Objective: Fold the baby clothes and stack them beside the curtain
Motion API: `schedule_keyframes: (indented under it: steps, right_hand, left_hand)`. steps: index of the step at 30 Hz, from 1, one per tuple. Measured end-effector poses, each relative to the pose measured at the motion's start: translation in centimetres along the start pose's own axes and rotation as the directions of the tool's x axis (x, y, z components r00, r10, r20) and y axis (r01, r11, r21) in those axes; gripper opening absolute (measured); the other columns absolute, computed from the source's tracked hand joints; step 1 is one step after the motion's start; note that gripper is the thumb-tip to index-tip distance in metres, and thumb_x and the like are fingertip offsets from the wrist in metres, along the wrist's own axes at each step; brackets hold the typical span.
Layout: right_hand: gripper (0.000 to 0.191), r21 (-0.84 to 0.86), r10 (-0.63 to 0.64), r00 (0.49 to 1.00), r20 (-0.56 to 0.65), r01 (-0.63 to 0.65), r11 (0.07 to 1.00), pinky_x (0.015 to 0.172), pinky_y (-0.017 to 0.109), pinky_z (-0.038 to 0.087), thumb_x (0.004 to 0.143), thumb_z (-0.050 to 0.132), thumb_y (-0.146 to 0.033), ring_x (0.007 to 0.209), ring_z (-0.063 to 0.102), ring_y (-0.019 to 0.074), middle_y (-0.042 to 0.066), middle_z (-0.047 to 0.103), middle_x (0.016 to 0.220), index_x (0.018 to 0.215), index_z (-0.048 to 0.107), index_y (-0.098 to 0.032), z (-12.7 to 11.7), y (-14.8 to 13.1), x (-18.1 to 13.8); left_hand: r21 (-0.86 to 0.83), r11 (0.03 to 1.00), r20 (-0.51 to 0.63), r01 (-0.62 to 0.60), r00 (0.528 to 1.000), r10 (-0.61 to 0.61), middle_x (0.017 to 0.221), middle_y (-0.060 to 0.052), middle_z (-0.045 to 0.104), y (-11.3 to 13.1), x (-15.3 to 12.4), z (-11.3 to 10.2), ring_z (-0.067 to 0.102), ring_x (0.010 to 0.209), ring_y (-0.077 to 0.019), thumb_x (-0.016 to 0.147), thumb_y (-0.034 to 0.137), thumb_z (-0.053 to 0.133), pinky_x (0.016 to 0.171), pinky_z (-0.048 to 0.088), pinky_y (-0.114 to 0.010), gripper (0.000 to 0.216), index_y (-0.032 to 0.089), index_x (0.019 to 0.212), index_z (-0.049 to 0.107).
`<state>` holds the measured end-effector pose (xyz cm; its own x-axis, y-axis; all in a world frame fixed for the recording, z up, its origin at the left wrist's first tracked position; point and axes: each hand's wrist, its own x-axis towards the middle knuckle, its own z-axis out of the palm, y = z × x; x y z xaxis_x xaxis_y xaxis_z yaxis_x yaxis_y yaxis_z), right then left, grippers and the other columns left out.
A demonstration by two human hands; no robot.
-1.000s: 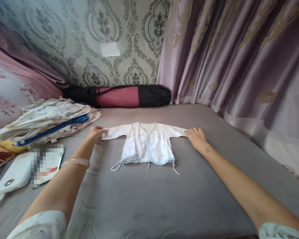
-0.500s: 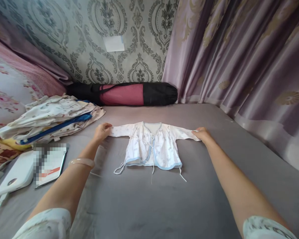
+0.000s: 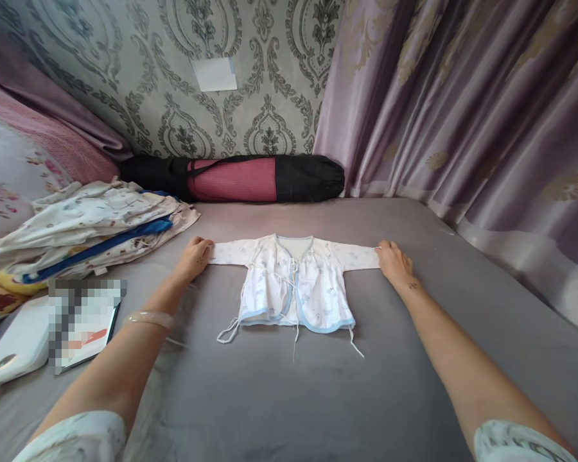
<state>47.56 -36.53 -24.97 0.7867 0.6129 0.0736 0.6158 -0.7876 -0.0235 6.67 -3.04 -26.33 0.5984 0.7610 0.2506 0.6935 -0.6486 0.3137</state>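
Observation:
A small white baby shirt (image 3: 315, 289) with blue trim and thin white ties lies spread flat on the grey bed sheet (image 3: 270, 398). Its sleeves stretch out to both sides. At the left cuff, my left hand (image 3: 196, 256) has its fingers closed on the sleeve end. My right hand (image 3: 395, 262) pinches the cuff of the other sleeve, with the back of the hand turned up. Both hands rest low against the sheet. The front edges of the shirt meet near the middle, where the ties hang loose past the hem.
Folded clothes (image 3: 96, 224) are piled at the left, near a phone (image 3: 94, 333) and a white device (image 3: 19, 346). A black and pink rolled bag (image 3: 236, 179) lies along the patterned wall (image 3: 270, 77). A purple curtain (image 3: 414, 96) hangs at the right.
My right hand has turned so its back shows more, and the sleeve it holds now lies straighter out to the side. My left hand still holds its cuff. The view has shifted slightly.

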Motion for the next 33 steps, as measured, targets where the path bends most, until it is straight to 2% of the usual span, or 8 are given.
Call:
schedule_keyframes:
  steps: [8,11,13,15,18,21,25,33]
  right_hand:
    - [0.039,-0.009,0.018,0.999,0.029,-0.017,1.000,0.076,0.036,0.044,0.098,0.032,-0.031,0.099,0.061,0.0270,0.018,0.058,0.117,0.121,0.059,-0.015,-0.5,1.0,0.6]
    - [0.038,-0.092,0.072,0.994,-0.081,-0.079,0.993,0.084,0.041,0.042,0.094,0.031,-0.014,0.109,0.056,0.0315,0.023,0.058,0.115,0.116,0.062,-0.007,-1.4,-0.7,0.1]
    - [0.042,-0.122,-0.026,0.986,-0.165,0.006,0.992,0.090,0.043,0.040,0.091,0.029,-0.006,0.115,0.051,0.0329,0.025,0.058,0.117,0.114,0.063,-0.006,-1.9,-3.2,-0.7]
    - [0.044,-0.067,-0.228,0.965,-0.132,0.221,0.973,0.094,0.041,0.039,0.089,0.029,-0.004,0.117,0.050,0.0298,0.022,0.057,0.124,0.118,0.061,-0.009,-1.9,-6.5,-1.5]
    - [0.046,0.084,-0.506,0.861,-0.052,0.508,0.857,0.105,0.032,0.031,0.093,0.026,-0.010,0.125,0.046,0.0212,0.014,0.054,0.134,0.130,0.053,-0.011,-0.8,-11.5,-2.4]
    - [0.053,0.146,-0.498,0.867,0.002,0.492,0.858,0.113,0.038,0.020,0.098,0.026,-0.033,0.139,0.028,0.0262,0.016,0.038,0.149,0.142,0.038,-0.005,0.7,-14.2,-2.8]
    - [0.068,0.168,-0.474,0.879,0.045,0.461,0.871,0.116,0.043,0.013,0.097,0.021,-0.050,0.144,0.015,0.0280,0.016,0.022,0.156,0.148,0.027,-0.005,2.0,-14.2,-2.7]
    - [0.070,0.164,-0.475,0.878,0.055,0.461,0.872,0.115,0.046,0.011,0.096,0.021,-0.052,0.144,0.014,0.0278,0.016,0.021,0.156,0.148,0.026,-0.006,2.3,-14.0,-2.3]
  left_hand:
    - [0.015,1.000,0.000,0.006,1.000,-0.006,0.103,-0.014,0.057,-0.1,0.0,-0.6,0.056,0.101,-0.0255,0.079,0.019,0.043,0.094,0.042,-0.035,0.029,0.013,0.099,0.063]
    - [0.147,0.987,-0.107,0.069,0.993,-0.053,0.110,-0.019,0.055,1.1,0.2,-0.9,0.053,0.105,-0.0314,0.078,0.015,0.044,0.092,0.042,-0.043,0.029,0.011,0.100,0.062]
    - [0.174,0.985,-0.150,0.018,0.989,0.009,0.113,-0.020,0.055,3.1,0.7,-0.7,0.053,0.107,-0.0327,0.081,0.015,0.044,0.093,0.041,-0.046,0.029,0.012,0.103,0.062]
    - [0.118,0.981,-0.072,-0.153,0.984,0.163,0.110,-0.016,0.059,5.9,1.4,0.1,0.054,0.106,-0.0293,0.085,0.017,0.041,0.095,0.042,-0.044,0.029,0.014,0.105,0.062]
    - [-0.017,0.929,0.114,-0.369,0.923,0.368,0.105,-0.012,0.063,10.3,2.3,2.3,0.059,0.101,-0.0228,0.090,0.021,0.036,0.093,0.044,-0.035,0.031,0.018,0.102,0.065]
    - [-0.080,0.892,0.159,-0.445,0.878,0.452,0.125,-0.014,0.058,13.1,2.3,4.8,0.055,0.115,-0.0225,0.095,0.028,0.031,0.101,0.040,-0.035,0.039,0.015,0.119,0.058]
    - [0.042,0.905,0.247,-0.423,0.882,0.401,0.150,-0.017,0.035,13.4,1.5,6.5,0.028,0.140,-0.0283,0.097,0.043,0.026,0.114,0.021,-0.046,0.056,0.012,0.142,0.037]
    - [0.114,0.897,0.448,-0.426,0.828,0.336,0.156,-0.017,0.021,13.9,2.1,5.3,0.015,0.144,-0.0318,0.096,0.053,0.021,0.113,0.015,-0.051,0.067,0.011,0.149,0.024]
